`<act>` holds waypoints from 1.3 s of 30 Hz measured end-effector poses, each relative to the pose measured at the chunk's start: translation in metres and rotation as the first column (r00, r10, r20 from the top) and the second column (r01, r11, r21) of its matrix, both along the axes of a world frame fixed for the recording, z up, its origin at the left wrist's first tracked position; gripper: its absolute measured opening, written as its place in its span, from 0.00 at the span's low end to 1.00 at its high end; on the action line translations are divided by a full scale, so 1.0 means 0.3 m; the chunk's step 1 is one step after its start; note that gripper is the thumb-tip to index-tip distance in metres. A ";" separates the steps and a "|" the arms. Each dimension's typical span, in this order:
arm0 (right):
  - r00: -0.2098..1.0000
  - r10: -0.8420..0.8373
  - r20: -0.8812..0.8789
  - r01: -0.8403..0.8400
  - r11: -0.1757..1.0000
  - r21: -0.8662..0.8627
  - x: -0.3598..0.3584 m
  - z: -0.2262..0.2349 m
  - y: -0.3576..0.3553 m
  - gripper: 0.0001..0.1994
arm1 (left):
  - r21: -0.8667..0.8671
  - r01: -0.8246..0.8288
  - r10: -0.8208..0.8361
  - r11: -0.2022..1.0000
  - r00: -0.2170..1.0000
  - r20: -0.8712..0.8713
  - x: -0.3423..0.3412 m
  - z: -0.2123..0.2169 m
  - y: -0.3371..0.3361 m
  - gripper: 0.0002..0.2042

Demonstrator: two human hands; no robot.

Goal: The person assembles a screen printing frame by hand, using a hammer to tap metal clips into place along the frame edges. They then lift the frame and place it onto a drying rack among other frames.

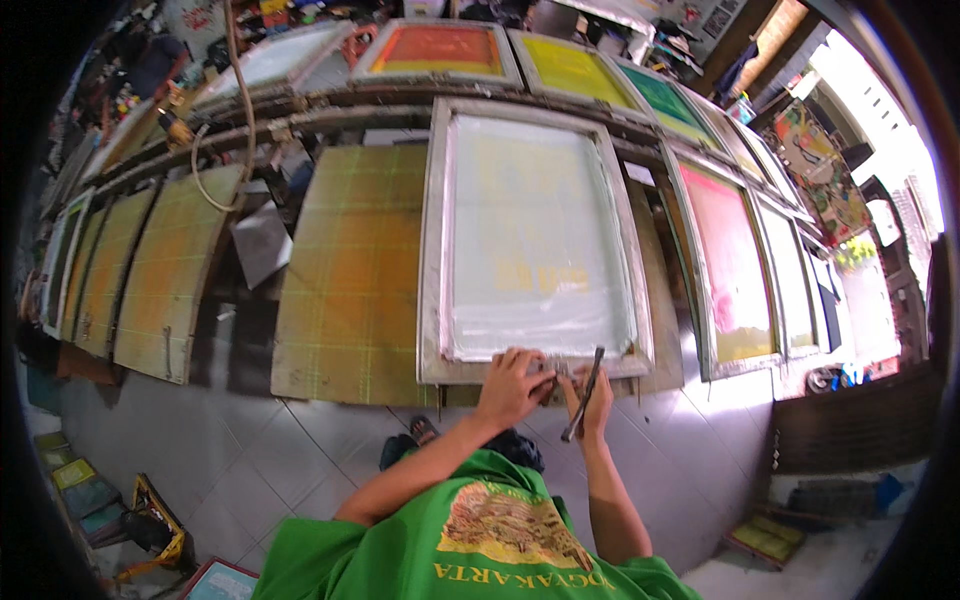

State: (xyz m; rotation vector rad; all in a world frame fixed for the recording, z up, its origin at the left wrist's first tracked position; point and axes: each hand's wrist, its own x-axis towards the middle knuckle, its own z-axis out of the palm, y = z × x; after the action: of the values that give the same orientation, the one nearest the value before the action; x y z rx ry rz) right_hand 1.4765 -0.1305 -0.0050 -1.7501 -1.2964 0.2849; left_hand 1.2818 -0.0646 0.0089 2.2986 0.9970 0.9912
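Observation:
A screen-printing frame [432, 250] with pale mesh lies in front of me on a board stained yellow and orange [350, 270]. At the middle of its near edge, my left hand [512, 390] has its fingers bent and closed around a small part that they mostly hide. Just to the right, my right hand [592, 405] grips a slim dark metal wrench [585, 395] with thicker ends, held slanting. The thumb and fingertips of this hand reach toward the same spot under the frame's edge. Both hands are close together.
Other screen frames stand around: a pink one [728, 260] at right, red [440, 50] and yellow [580, 72] ones behind. More stained boards [175, 270] line the left. A hose [245, 110] hangs at the back left. Tiled floor [300, 450] lies below.

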 end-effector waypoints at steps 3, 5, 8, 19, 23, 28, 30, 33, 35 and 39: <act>0.995 0.066 0.071 -0.071 0.995 0.069 0.002 0.002 -0.001 0.15 | -0.023 -0.060 0.061 0.998 0.998 0.011 0.021 -0.001 -0.013 0.13; 0.998 0.038 0.049 -0.042 0.996 0.084 -0.010 0.021 -0.010 0.14 | -0.005 -0.060 0.060 0.998 0.998 0.014 0.029 -0.001 -0.022 0.13; 0.998 0.056 0.014 -0.057 0.993 0.104 -0.004 0.010 -0.009 0.13 | 0.014 -0.088 0.088 0.996 0.996 -0.014 0.035 -0.001 -0.031 0.13; 0.890 0.425 0.165 -0.423 0.905 -0.049 0.123 0.084 0.016 0.15 | 0.007 -0.339 0.339 0.941 0.940 -0.041 0.115 -0.005 -0.108 0.13; 0.865 0.479 0.152 -0.469 0.878 -0.098 0.146 0.106 0.035 0.14 | -0.007 -0.390 0.389 0.921 0.920 -0.044 0.127 -0.005 -0.135 0.17; 0.806 0.578 0.126 -0.564 0.815 -0.134 0.192 0.136 0.080 0.13 | -0.002 -0.311 0.310 0.950 0.948 -0.072 0.121 -0.001 -0.163 0.24; 0.749 0.641 0.168 -0.636 0.767 -0.086 0.208 0.124 0.101 0.13 | 0.003 -0.306 0.305 0.952 0.948 -0.096 0.120 -0.007 -0.168 0.24; 0.701 0.677 0.225 -0.693 0.721 -0.008 0.225 0.102 0.126 0.11 | 0.008 -0.322 0.322 0.947 0.943 -0.081 0.132 -0.007 -0.167 0.21; 0.741 0.652 0.164 -0.658 0.752 -0.016 0.205 0.138 0.110 0.11 | -0.010 -0.355 0.353 0.935 0.933 -0.070 0.137 -0.030 -0.171 0.20; 0.766 0.639 0.075 -0.632 0.769 -0.097 0.225 0.049 0.108 0.12 | -0.049 -0.430 0.427 0.902 0.902 -0.062 0.155 -0.080 -0.156 0.18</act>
State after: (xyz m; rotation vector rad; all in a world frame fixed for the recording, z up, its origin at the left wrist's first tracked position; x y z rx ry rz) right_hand 1.5440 -0.0982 0.0098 -1.3270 -1.9631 0.6333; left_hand 1.3281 -0.1113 -0.0151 2.1034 1.5798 1.0502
